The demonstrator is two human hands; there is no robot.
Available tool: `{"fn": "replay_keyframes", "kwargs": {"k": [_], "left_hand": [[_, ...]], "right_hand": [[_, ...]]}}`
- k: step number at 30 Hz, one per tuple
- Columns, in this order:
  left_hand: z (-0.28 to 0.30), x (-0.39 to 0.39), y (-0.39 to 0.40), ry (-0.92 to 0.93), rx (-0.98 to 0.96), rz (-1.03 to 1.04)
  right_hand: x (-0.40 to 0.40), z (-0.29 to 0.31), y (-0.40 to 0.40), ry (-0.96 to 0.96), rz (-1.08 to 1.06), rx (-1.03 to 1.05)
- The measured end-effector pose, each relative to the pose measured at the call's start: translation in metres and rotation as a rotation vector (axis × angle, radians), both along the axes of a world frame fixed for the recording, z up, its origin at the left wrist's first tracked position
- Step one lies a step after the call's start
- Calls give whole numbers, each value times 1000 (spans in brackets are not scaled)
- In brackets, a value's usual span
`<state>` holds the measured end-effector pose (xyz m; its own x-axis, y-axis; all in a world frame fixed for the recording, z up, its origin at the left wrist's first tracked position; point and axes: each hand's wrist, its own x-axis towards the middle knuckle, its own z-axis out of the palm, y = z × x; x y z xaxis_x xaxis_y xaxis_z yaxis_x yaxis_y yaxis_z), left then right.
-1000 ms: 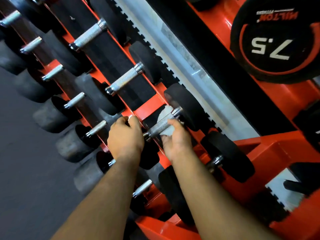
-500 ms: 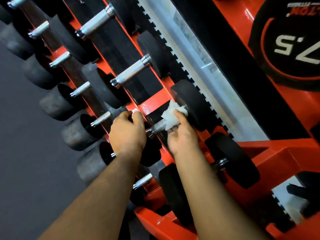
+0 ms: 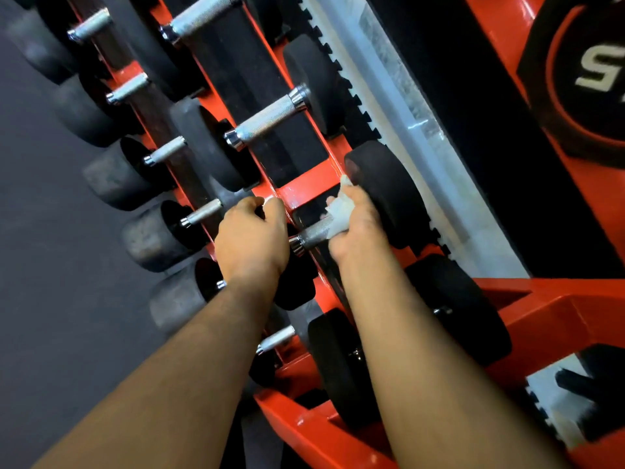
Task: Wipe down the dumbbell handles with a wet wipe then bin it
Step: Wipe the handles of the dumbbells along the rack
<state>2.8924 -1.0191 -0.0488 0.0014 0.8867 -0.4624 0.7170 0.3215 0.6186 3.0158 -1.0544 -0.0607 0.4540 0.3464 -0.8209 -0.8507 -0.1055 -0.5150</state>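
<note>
We have our right hand (image 3: 355,228) closed around the knurled dumbbell handle (image 3: 313,233), with the white wet wipe (image 3: 340,209) bunched between the fingers and the steel at the far end, hard against the black weight head (image 3: 389,194). The bare stretch of handle runs from those fingers down and toward our left, ending at the chrome collar (image 3: 297,245). That long axis is the line we judge the wipe should travel next. Our left hand (image 3: 252,238) curls over the near weight head and the red rack rail (image 3: 304,186), apparently steadying the dumbbell; what its fingertips grip is hidden. No bin is visible.
</note>
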Motion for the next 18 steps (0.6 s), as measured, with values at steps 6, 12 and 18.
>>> {"fn": "replay_keyframes", "kwargs": {"k": [6,12,18], "left_hand": [[0,-1,-1,9,18,-2],[4,-1,-1,-1,13,-7],[-4,-1,0,1,38,-10]], "right_hand": [[-12,-13,-24,-20,-251,3],[-10,-4,-7,-8,-110,28],[-20,-22,-32,-23,-64,58]]}}
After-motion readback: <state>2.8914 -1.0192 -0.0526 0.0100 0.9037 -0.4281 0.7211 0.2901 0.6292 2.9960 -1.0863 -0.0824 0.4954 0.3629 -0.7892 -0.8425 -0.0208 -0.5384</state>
